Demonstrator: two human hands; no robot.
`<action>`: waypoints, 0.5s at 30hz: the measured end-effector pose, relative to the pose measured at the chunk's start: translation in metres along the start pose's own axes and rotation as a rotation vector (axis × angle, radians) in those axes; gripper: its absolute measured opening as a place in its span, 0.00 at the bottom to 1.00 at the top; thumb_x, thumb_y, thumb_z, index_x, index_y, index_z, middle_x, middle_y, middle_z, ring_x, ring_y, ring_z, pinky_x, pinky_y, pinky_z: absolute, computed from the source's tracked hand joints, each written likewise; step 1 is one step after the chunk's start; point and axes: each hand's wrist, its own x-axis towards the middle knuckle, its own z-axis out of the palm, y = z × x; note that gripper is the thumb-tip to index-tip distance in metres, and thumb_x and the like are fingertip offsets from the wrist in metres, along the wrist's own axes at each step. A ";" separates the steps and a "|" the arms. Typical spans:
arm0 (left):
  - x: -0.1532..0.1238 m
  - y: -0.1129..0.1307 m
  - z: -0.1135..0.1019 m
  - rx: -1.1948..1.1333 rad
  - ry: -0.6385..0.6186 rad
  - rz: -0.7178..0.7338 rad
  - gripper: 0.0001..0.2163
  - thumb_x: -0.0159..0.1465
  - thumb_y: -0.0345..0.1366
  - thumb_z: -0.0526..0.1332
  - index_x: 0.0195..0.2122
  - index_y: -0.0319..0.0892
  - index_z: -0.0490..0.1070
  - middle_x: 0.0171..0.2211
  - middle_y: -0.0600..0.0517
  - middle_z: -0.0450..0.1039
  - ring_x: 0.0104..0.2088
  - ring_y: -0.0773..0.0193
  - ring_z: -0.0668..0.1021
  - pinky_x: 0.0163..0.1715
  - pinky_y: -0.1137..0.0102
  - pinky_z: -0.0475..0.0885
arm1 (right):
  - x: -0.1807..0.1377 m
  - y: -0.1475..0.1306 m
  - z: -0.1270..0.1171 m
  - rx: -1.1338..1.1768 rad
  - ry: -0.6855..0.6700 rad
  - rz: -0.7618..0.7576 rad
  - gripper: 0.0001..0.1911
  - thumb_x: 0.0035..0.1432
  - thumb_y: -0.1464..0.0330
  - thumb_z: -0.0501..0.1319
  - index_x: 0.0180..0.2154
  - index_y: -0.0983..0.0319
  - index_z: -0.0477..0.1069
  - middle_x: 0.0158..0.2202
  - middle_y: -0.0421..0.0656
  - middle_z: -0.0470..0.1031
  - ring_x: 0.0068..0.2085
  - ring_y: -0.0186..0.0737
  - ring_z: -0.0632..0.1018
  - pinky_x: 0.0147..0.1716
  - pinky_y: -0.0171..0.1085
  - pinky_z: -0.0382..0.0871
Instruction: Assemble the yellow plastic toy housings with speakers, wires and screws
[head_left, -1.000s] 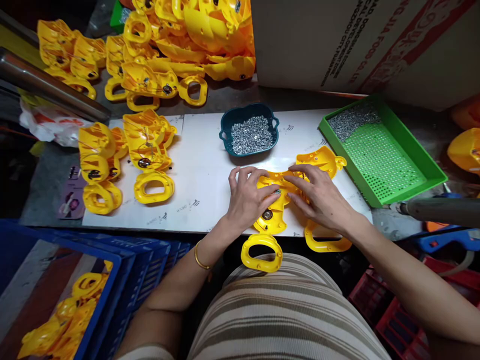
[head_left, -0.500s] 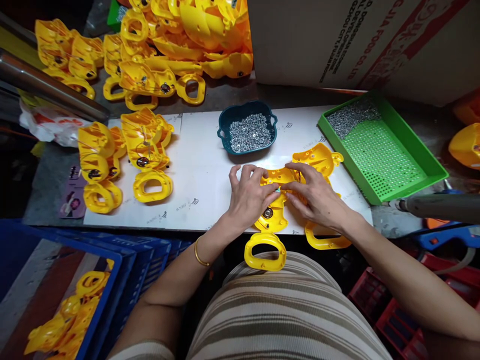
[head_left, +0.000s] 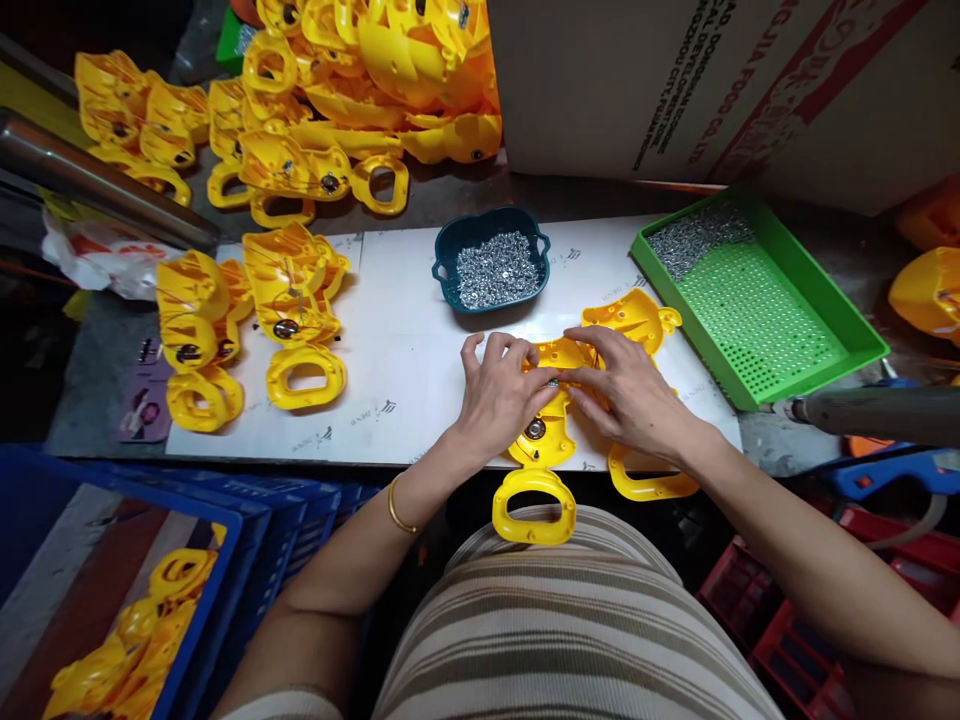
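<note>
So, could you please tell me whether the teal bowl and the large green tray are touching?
Apart: the head view shows white sheet between the teal bowl and the large green tray.

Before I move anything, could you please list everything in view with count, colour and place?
table: one, grey, centre
board: one, white, on the table
open shells: two, yellow, at the board's front
other shells: many, yellow, mostly left
tub: one, dark teal, back of board
tray: one, green, right
metal bits: countless, silver, in tub and tray
bin: one, green, back left
box: one, greyish-brown, back right
bag: one, white, left
flat item: one, purple, left
poles: two, grey, either side
blue crates: count unclear, lower left
red crates: count unclear, lower right
tool: one, blue, right
shirt: one, brown-striped, bottom
bracelet: one, gold, left wrist
left grip: one bare hand, over shell
right grip: one bare hand, over shells
</note>
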 end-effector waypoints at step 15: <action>0.002 -0.002 0.000 -0.008 -0.035 -0.021 0.05 0.63 0.40 0.64 0.38 0.50 0.80 0.40 0.49 0.73 0.47 0.52 0.66 0.51 0.50 0.55 | -0.008 -0.007 -0.005 0.117 0.201 0.023 0.13 0.62 0.69 0.54 0.46 0.58 0.71 0.58 0.51 0.67 0.60 0.52 0.68 0.57 0.57 0.65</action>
